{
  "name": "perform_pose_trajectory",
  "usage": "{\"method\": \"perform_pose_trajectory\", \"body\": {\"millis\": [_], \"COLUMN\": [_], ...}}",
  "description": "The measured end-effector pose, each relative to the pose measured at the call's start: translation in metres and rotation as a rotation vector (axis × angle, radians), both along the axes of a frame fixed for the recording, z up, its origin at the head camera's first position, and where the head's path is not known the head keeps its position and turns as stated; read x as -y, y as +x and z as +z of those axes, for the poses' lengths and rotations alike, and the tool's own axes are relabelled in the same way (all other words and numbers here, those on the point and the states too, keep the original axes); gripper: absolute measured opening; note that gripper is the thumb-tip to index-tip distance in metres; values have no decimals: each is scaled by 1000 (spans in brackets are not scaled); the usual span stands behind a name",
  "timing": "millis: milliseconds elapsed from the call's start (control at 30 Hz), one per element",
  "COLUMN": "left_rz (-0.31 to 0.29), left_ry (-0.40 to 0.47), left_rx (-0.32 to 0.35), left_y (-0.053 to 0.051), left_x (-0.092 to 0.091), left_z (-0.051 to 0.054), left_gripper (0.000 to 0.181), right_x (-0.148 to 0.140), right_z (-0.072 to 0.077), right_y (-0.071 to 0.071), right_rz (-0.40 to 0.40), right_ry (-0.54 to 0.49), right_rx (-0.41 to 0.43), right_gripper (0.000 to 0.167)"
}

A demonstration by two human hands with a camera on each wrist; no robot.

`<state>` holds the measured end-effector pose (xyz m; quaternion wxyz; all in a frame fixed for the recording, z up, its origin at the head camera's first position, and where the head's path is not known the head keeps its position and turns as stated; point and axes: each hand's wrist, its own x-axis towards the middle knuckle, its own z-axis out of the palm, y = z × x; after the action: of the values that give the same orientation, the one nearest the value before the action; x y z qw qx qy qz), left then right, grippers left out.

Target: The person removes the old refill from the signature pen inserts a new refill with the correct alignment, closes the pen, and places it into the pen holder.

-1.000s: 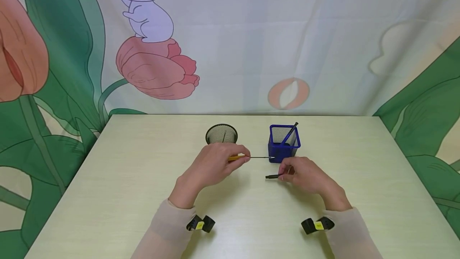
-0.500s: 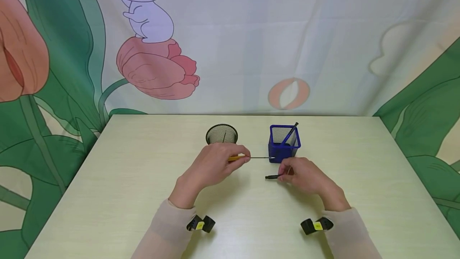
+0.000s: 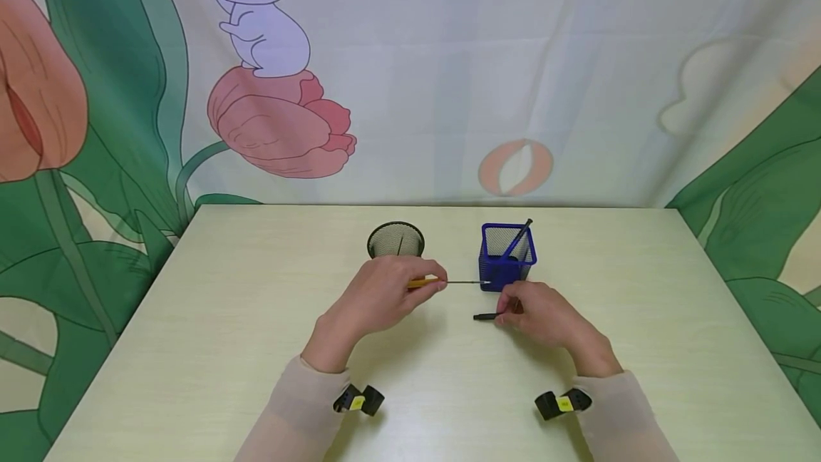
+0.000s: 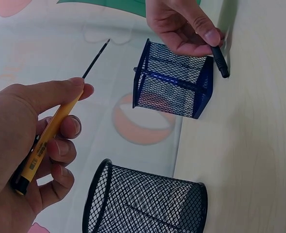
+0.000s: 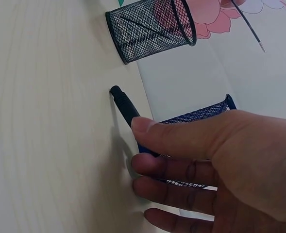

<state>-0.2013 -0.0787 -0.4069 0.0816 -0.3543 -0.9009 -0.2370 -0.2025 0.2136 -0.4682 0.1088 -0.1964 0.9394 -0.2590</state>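
Observation:
My left hand (image 3: 385,294) grips a yellow pen barrel (image 4: 48,133) with a black end. A thin dark refill (image 4: 96,58) with a metal tip juts bare from its front, pointing right in the head view. Lower and to the right, my right hand (image 3: 545,314) pinches a short black ribbed tube (image 5: 125,106) between thumb and forefinger, close above the table; it looks like a pen's grip section. The tube and the refill are apart. Behind my left hand stands a round black mesh cup (image 3: 393,237), partly covered. A square blue mesh pen holder (image 3: 497,276) stands just beyond my right hand.
A dark pen (image 3: 518,237) leans inside the blue holder. One slim dark stick (image 3: 400,244) shows in the black cup. The pale wooden table (image 3: 212,319) ends at a printed curtain (image 3: 417,127) behind both containers.
Little differs. My right wrist has shifted very slightly left, with the black tube still pinched. My left hand keeps the yellow barrel in the same place.

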Motion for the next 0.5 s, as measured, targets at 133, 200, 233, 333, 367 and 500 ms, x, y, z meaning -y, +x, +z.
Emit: {"method": "perform_pose_trajectory", "body": {"millis": [133,200,233,333,367,500], "left_rz": [-6,-4,-3,-3,-3,-6], "left_ry": [1,0,-1,0,0,4], "left_rx": [7,11,13,13,12,10], "left_y": [0,0,1,1,1,1], "left_x": [0,0,0,0,0,-1], "left_z": [0,0,0,0,0,0], "left_gripper": [13,13,13,13,13,13], "right_x": [1,2,2,2,2,4], "right_z": [-1,-1,-1,-1,-1,-1], "right_y": [1,1,2,2,2,3], "right_rz": [-1,-4,-5,-8,-10,-10], "right_ry": [10,13,16,24,27,34], "right_rx": [-8,-12,-14,-23,-25,-27], "right_gripper": [8,8,8,9,9,9]}}
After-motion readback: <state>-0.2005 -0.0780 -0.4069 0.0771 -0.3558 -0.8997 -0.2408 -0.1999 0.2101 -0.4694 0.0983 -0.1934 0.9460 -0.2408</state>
